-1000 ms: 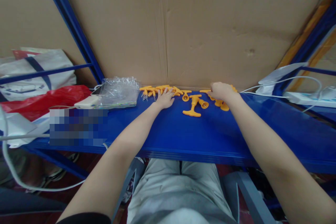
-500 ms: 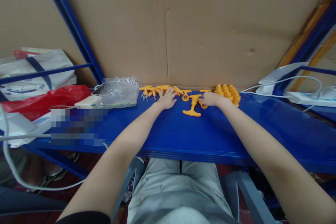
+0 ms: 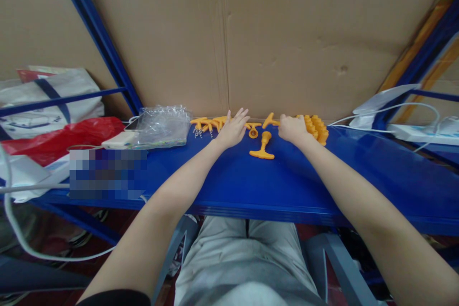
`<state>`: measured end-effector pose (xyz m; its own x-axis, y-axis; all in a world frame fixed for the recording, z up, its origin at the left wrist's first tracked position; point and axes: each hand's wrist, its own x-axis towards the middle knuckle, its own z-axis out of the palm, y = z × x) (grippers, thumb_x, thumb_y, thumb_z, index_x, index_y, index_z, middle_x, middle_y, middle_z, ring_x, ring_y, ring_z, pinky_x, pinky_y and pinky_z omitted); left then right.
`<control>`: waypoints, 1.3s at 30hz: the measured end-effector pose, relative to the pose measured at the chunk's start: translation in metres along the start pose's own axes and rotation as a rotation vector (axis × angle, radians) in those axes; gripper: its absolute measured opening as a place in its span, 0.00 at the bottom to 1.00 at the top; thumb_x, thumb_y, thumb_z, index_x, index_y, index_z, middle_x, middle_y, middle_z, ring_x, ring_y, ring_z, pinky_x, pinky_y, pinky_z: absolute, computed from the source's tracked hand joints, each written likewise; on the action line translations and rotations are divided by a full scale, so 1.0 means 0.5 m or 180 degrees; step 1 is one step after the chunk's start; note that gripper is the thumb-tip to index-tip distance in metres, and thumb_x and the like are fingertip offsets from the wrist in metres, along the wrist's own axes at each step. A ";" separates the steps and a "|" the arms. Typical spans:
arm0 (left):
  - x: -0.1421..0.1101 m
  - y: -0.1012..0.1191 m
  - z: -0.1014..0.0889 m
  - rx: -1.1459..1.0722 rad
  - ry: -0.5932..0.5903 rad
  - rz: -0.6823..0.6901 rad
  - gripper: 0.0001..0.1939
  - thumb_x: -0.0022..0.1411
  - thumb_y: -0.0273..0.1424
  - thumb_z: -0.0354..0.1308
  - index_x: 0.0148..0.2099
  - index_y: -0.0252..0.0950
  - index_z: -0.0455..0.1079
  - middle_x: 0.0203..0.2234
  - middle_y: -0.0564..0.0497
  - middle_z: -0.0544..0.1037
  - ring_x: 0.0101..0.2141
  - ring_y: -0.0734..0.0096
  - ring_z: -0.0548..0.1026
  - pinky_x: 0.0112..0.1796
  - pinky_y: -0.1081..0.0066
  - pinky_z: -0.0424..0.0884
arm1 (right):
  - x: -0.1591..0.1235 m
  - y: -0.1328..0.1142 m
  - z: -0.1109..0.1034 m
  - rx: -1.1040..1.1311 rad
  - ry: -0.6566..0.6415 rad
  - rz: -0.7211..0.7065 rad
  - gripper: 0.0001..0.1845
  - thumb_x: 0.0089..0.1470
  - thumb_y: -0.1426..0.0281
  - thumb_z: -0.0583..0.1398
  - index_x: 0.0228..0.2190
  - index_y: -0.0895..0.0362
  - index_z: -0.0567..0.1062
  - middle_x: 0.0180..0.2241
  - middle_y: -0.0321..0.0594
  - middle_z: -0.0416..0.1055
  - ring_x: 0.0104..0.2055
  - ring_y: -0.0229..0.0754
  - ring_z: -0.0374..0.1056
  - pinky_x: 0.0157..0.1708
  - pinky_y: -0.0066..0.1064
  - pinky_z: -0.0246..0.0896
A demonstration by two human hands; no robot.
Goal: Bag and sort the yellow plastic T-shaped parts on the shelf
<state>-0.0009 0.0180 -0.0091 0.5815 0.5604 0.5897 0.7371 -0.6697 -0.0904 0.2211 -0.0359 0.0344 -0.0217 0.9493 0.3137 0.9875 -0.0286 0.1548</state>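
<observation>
My left hand (image 3: pixel 234 130) is open, fingers spread, over the right end of a row of yellow corkscrews (image 3: pixel 201 123) with metal spirals; it partly hides them. My right hand (image 3: pixel 292 130) is closed on the stem of a yellow T-shaped handle (image 3: pixel 270 120), whose crossbar sticks out to the left. Between my hands, another yellow T-shaped handle (image 3: pixel 253 130) lies with its round socket end towards me. Nearer to me lies a yellow T-shaped handle (image 3: pixel 263 154), crossbar towards me. Several yellow pieces (image 3: pixel 315 129) stand grouped just right of my right hand.
A blue table (image 3: pixel 244 181) backs onto a cardboard wall (image 3: pixel 272 48). To the left are a clear plastic bag (image 3: pixel 165 126), a red bag (image 3: pixel 86 134) and a white cable (image 3: pixel 36 253). A white power strip (image 3: pixel 426 135) lies far right. Blue posts (image 3: pixel 96 33) frame both sides.
My right hand has risen slightly and moved right, with the T-shaped handle now tilted in it, off the nearer handle. My left hand has shifted slightly right and up.
</observation>
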 end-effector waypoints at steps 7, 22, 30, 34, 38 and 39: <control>0.013 0.049 -0.012 0.0204 0.0370 0.0426 0.24 0.70 0.23 0.44 0.66 0.32 0.62 0.66 0.36 0.67 0.69 0.55 0.59 0.68 0.38 0.46 | 0.012 -0.012 0.022 0.0086 0.1068 -0.1348 0.18 0.64 0.71 0.49 0.51 0.64 0.70 0.44 0.58 0.77 0.49 0.56 0.69 0.54 0.47 0.46; 0.019 0.034 0.004 0.0319 0.0466 0.0507 0.11 0.70 0.26 0.46 0.45 0.36 0.70 0.35 0.48 0.79 0.40 0.63 0.79 0.65 0.42 0.58 | -0.001 -0.034 0.013 0.0076 0.1041 -0.1742 0.19 0.67 0.69 0.48 0.50 0.63 0.73 0.45 0.56 0.76 0.49 0.55 0.67 0.53 0.46 0.44; 0.024 0.050 -0.012 -0.0022 0.0348 0.0331 0.10 0.70 0.26 0.47 0.44 0.35 0.70 0.39 0.43 0.81 0.44 0.60 0.79 0.59 0.52 0.67 | -0.005 -0.036 -0.001 0.0055 0.1314 -0.1685 0.17 0.62 0.78 0.48 0.46 0.58 0.72 0.43 0.52 0.75 0.47 0.54 0.64 0.54 0.46 0.45; 0.024 0.056 -0.017 -0.0063 0.0199 0.0263 0.10 0.71 0.27 0.47 0.44 0.34 0.70 0.40 0.41 0.81 0.43 0.58 0.79 0.50 0.58 0.70 | -0.005 -0.037 -0.004 0.0069 0.1277 -0.1641 0.18 0.61 0.80 0.47 0.47 0.59 0.72 0.42 0.52 0.75 0.47 0.54 0.65 0.55 0.45 0.44; 0.022 0.053 -0.019 -0.0073 0.0095 0.0347 0.10 0.71 0.28 0.47 0.45 0.34 0.70 0.40 0.41 0.81 0.43 0.58 0.79 0.47 0.61 0.69 | -0.004 -0.034 -0.004 0.0080 0.1083 -0.1636 0.17 0.63 0.77 0.48 0.48 0.64 0.72 0.42 0.55 0.76 0.48 0.54 0.66 0.53 0.42 0.46; 0.021 0.051 -0.019 -0.0043 0.0087 0.0382 0.10 0.72 0.29 0.47 0.45 0.34 0.70 0.40 0.41 0.81 0.43 0.59 0.79 0.47 0.61 0.68 | -0.004 -0.033 -0.003 0.0093 0.1034 -0.1673 0.17 0.64 0.75 0.48 0.48 0.64 0.72 0.43 0.56 0.76 0.48 0.54 0.67 0.52 0.42 0.46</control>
<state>0.0204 0.0021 0.0026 0.6556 0.4625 0.5968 0.6579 -0.7378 -0.1510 0.2046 -0.0377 0.0328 -0.5484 0.6900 0.4724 0.8356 0.4300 0.3419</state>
